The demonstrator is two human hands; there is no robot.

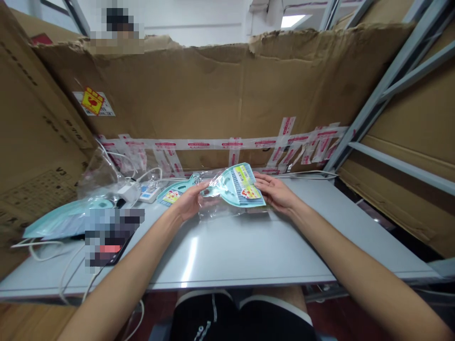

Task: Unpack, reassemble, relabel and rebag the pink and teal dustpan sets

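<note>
A pale teal dustpan set (234,187) sits sealed in a clear plastic bag (213,210), held just above the middle of a pale grey table (213,255). It looks like two flat, curved plastic pieces. The right piece has a ribbed blue-grey strip and a yellow and red label (250,192), and the smaller left piece has a similar label (171,196). The set's long axis lies across the table, rising slightly to the right, with the wider piece at the right end and its top edge tilted away from the person.

The left hand (190,201) has its fingers loosely curled around the bag between the two pieces. The right hand (273,192) is open, with its fingers (261,180) nearly flat and touching the set's right edge, not visibly gripping it.

Behind them stands a cardboard wall (213,94) with red and white tape (220,143). To the left are a white power strip (147,193) and a second teal packet (67,220).
</note>
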